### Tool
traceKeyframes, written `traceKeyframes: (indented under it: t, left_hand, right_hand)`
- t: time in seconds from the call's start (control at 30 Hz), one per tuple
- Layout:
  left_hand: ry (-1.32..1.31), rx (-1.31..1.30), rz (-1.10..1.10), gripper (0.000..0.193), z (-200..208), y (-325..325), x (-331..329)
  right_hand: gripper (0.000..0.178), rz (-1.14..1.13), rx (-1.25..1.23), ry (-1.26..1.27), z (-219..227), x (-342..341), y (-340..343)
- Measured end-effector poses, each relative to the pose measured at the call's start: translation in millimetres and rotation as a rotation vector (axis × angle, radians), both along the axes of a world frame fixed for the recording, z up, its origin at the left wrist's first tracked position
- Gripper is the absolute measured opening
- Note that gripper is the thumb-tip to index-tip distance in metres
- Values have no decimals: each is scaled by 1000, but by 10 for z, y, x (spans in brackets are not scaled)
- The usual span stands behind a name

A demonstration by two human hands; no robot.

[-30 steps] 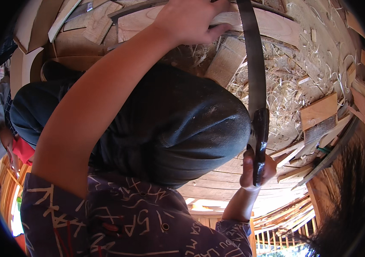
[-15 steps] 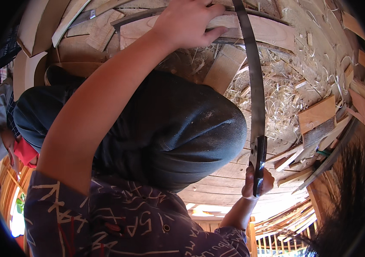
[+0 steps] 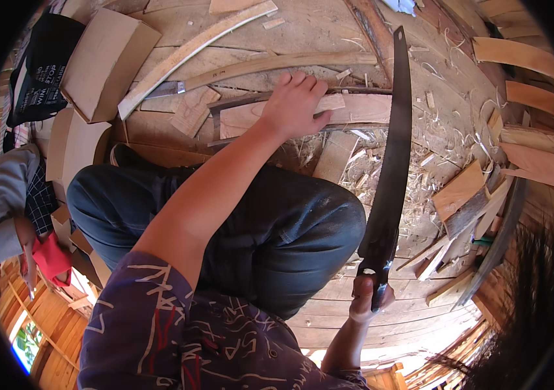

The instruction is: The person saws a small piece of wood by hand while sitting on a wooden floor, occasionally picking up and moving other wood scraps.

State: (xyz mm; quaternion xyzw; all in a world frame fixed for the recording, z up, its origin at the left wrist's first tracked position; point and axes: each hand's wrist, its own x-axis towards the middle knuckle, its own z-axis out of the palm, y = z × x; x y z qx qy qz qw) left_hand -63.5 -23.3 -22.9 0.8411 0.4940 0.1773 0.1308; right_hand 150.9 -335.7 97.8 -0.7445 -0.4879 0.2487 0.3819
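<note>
Currently, over a wooden floor (image 3: 329, 325), a dark handsaw (image 3: 384, 175) stretches from upper right of centre to the lower middle.

A pale board (image 3: 365, 112) lies at upper centre, near the saw's blade. The left hand (image 3: 295, 107) rests on it, thumb spread wide; whether it clasps the wood cannot be told. At lower right of centre, the right hand (image 3: 363, 300) wraps round the saw's handle (image 3: 381, 273). Thin shavings (image 3: 420, 162) litter the area right of centre.

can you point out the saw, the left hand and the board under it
Saw (image 3: 395, 169): head view, on the middle of the blade
Left hand (image 3: 295, 106): head view, on the back of the hand
Board (image 3: 366, 109): head view, on the bare face right of the hand
</note>
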Motion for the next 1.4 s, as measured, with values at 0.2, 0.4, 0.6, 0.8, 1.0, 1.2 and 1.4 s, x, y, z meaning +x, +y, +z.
traceKeyframes:
  t: [0.2,0.4,0.6,0.8,1.0,1.2,1.4]
  left_hand:
    - [-4,72,-31,38,166,26,-181]
    - [-272,-70,26,39,716,-20,-734]
    - [-246,-109,84,37,1332,-187,-1797]
    - [-279,-276,192,34,1221,-112,-2366]
    - [101,-450,193,33,648,103,-2397]
    - [189,-347,300,34,455,350,-2530]
    - [-49,-328,367,39,165,1088,-2555]
  right_hand:
    - [42,-96,18,133,253,-619,-60]
    - [30,-267,-143,154,403,-955,-63]
    - [32,-214,-64,135,462,-1183,234]
    - [33,-158,-67,-46,344,-1426,410]
    - [31,-197,-27,-166,221,-1488,537]
    - [29,-189,-67,-207,245,-1478,586]
    - [24,-170,-82,-270,75,-1406,529]
